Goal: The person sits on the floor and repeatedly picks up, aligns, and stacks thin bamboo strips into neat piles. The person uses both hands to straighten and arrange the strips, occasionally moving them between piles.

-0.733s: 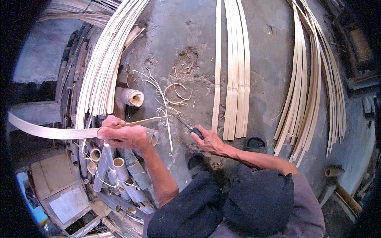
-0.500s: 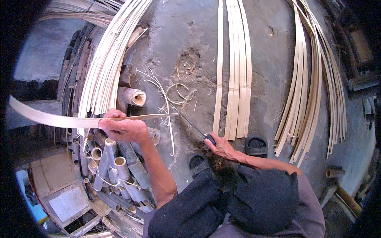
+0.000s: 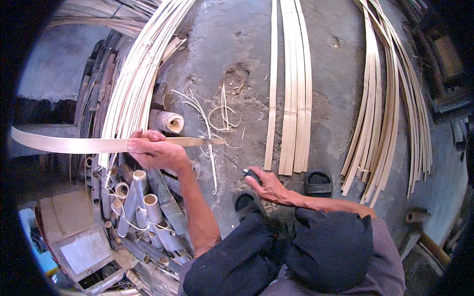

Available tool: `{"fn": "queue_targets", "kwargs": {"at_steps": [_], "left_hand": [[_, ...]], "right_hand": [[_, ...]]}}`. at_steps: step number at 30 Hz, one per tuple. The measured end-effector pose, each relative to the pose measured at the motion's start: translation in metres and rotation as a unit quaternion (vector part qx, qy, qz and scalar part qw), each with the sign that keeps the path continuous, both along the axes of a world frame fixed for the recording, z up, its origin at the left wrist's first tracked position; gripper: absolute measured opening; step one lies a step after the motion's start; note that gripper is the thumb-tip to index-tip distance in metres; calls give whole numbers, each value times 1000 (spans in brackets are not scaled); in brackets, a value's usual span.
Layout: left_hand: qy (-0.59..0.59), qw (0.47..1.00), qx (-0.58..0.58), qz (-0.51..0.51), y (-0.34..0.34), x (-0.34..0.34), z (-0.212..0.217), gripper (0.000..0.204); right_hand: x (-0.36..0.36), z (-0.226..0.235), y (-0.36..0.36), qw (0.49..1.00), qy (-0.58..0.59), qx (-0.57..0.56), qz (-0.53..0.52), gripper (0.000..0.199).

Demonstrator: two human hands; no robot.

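My left hand is closed around a long pale bamboo strip. One end curves away far to the left, and the short end reaches past my fingers toward the middle. In my right hand is the black handle of a knife, held low in front of my knees. Its thin blade is smeared and hard to follow between the handle and the strip's short end; whether it touches the strip I cannot tell. Thin curled shavings lie on the floor just beyond the strip's tip.
Bundles of pale strips lie at the left, in the centre and at the right. Cut bamboo tubes are heaped at the lower left. One thick tube lies beyond my left hand. My sandals rest on the concrete floor.
The strip has rolled to show more of its flat face near the short end. My right hand has shifted slightly left and nearer to me. Upright slivers now show among the shavings.
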State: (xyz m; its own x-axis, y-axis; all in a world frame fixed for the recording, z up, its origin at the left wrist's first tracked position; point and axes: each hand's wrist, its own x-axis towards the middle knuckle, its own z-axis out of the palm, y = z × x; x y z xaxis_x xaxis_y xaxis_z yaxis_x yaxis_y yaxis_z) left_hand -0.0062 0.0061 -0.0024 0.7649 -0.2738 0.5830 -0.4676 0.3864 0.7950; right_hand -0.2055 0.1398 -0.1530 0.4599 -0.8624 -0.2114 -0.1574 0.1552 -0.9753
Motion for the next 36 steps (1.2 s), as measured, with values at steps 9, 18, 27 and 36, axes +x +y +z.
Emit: {"fn": "queue_targets", "kwargs": {"at_steps": [9, 18, 27, 36], "left_hand": [[18, 998, 36, 43, 2, -13, 2, 43], [42, 998, 45, 1, 6, -16, 33, 45], [24, 983, 39, -179, 28, -79, 77, 51], [203, 875, 123, -421, -10, -108, 46, 39]], "right_hand": [[16, 0, -3, 999, 25, 21, 2, 40], [1, -60, -4, 987, 152, -53, 23, 40], [4, 31, -60, 938, 28, -346, -6, 50], [-18, -6, -30, 994, -45, -58, -81, 14]]}}
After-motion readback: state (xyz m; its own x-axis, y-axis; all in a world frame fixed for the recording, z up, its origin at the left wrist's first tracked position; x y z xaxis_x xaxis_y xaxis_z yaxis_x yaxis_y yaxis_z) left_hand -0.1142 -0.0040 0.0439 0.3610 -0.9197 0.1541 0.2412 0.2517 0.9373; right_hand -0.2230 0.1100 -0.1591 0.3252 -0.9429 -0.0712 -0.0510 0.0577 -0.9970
